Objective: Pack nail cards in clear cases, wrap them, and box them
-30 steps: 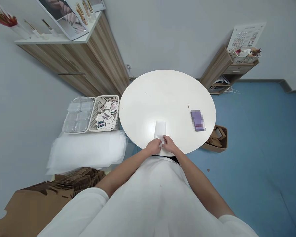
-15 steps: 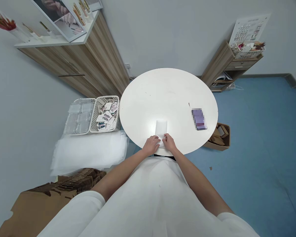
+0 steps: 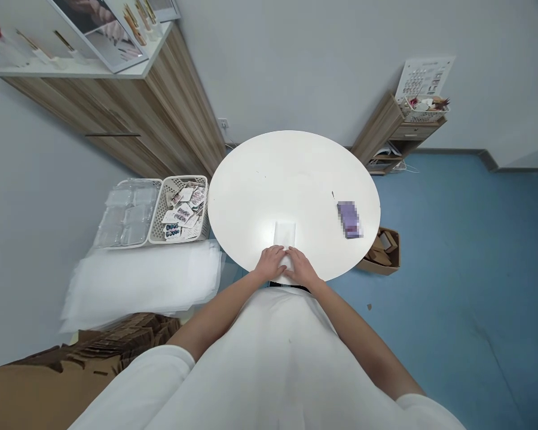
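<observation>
A thin, narrow white sheet [image 3: 286,232] lies on the white oval table [image 3: 291,161] near its front edge. Its near end looks folded or rolled under my fingers, though whether something is wrapped inside is hidden. My left hand [image 3: 269,263] grips the left side of that near end, fingers curled and thumb pointing inward. From the other side my right hand [image 3: 300,267] holds it the same way, and the fingertips of both hands almost meet over the sheet.
Right on the table lies a blurred purple phone-shaped object [image 3: 349,220]. Left of the table stand a white basket of printed cards [image 3: 204,227], a basket of clear plastic boxes [image 3: 134,209], a stack of translucent white sheets [image 3: 147,278] and brown cardboard [image 3: 49,382]. A carton [image 3: 381,269] stands at the right.
My hands have closed in on the sheet's near end, with thumbs now nearer my body and fingertips together. The whole view has shifted slightly, moving the surroundings leftward.
</observation>
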{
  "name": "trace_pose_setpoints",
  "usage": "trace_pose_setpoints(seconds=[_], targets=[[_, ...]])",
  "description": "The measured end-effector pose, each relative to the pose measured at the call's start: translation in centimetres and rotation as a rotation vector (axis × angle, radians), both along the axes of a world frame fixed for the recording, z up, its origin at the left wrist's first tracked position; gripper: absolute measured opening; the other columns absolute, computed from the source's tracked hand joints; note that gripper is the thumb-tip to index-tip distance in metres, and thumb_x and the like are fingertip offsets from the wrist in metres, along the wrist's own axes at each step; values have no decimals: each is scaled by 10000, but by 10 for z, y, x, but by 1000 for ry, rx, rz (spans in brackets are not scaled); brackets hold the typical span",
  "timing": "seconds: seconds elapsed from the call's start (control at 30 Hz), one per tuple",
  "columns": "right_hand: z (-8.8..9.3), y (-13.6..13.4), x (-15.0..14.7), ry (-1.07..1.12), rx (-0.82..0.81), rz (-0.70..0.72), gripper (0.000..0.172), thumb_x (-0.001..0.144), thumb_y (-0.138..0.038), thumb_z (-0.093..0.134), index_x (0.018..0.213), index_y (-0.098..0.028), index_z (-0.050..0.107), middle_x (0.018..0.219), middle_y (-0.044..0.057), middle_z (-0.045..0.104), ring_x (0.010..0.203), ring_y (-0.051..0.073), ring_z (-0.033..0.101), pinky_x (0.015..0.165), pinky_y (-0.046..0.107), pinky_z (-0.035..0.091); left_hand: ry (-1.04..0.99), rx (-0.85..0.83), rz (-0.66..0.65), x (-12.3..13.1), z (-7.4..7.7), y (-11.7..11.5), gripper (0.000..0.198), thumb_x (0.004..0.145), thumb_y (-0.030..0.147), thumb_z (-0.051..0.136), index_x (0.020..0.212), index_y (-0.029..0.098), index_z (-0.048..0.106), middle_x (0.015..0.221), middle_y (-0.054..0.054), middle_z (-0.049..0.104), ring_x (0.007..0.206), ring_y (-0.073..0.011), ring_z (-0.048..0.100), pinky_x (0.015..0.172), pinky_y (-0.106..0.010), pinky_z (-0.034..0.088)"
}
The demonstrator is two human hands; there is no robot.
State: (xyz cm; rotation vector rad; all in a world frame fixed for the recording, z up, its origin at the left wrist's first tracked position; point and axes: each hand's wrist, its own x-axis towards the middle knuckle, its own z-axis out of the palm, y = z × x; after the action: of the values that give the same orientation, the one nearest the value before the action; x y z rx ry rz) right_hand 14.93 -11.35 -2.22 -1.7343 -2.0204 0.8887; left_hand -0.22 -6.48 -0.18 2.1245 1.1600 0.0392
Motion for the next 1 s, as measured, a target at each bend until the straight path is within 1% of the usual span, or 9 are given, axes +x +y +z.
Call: trace_pose_setpoints(seconds=[0.1, 0.17, 0.33, 0.43, 0.5, 0.6, 0.73, 0.87, 1.0], targets=[[1, 7, 1, -59, -36, 74, 730, 621, -214, 660, 1261, -192, 309, 1315, 117, 364, 1229, 246, 317, 972, 417, 332, -16, -28, 37, 1, -1, 3, 441, 707, 256, 568, 1140, 273, 484, 1302, -34, 431, 1242, -251, 292, 1035, -423, 139], [2, 12, 1, -110, -46, 94, 756, 605, -188, 675, 1262, -193, 300, 1296, 115, 374, 1212, 256, 323, 943, 422, 360, -33, -63, 80, 2, -1, 4, 453, 695, 256, 576, 1139, 267, 485, 1277, -38, 454, 1226, -261, 314, 1025, -423, 171], [7, 17, -3, -240, -61, 144, 639, 632, -98, 606, 1212, -185, 353, 1193, 112, 424, 1091, 259, 388, 864, 392, 408, -169, -96, 135, -2, 2, 6, 483, 620, 288, 654, 1078, 259, 502, 1138, -39, 541, 1132, -262, 424, 975, -377, 282], [13, 13, -4, -292, -73, 191, 560, 634, -102, 586, 1160, -166, 405, 1125, 120, 458, 1001, 252, 428, 840, 376, 402, -246, -104, 99, -12, 1, 2, 591, 525, 330, 732, 1065, 258, 503, 1085, -33, 558, 1082, -263, 472, 960, -361, 307], [17, 9, -3, -296, -96, 226, 511, 636, -138, 584, 1125, -158, 435, 1089, 115, 475, 950, 238, 453, 809, 359, 404, -258, -100, 56, -19, -4, -2, 644, 488, 317, 753, 1078, 259, 501, 1130, -36, 537, 1099, -267, 464, 969, -359, 300], [21, 7, 1, -285, -117, 274, 465, 644, -166, 568, 1097, -149, 466, 1064, 108, 495, 923, 221, 480, 785, 330, 403, -252, -44, 11, -27, -14, -7, 538, 552, 225, 694, 1063, 248, 526, 1210, -57, 488, 1137, -265, 431, 968, -367, 306], [27, 16, 5, -254, -166, 280, 437, 654, -200, 565, 1084, -150, 506, 1074, 111, 513, 924, 221, 508, 789, 320, 401, -279, -29, 35, -28, -23, -9, 415, 642, 125, 550, 1043, 233, 557, 1126, -70, 537, 1042, -232, 492, 905, -356, 369], [30, 26, 10, -159, -255, 227, 412, 677, -237, 557, 1082, -172, 534, 1103, 100, 506, 917, 204, 526, 786, 300, 410, -285, -81, 91, -24, -18, -7, 345, 707, 178, 517, 1043, 243, 560, 1090, -51, 574, 1028, -224, 502, 921, -344, 359], [29, 29, 18, -20, -278, 193, 420, 653, -178, 552, 1072, -205, 538, 1097, 64, 515, 913, 182, 527, 781, 277, 412, -269, -147, 170, -23, -12, -8, 270, 763, 242, 499, 1026, 258, 558, 1092, -39, 586, 1062, -233, 492, 941, -350, 343]])
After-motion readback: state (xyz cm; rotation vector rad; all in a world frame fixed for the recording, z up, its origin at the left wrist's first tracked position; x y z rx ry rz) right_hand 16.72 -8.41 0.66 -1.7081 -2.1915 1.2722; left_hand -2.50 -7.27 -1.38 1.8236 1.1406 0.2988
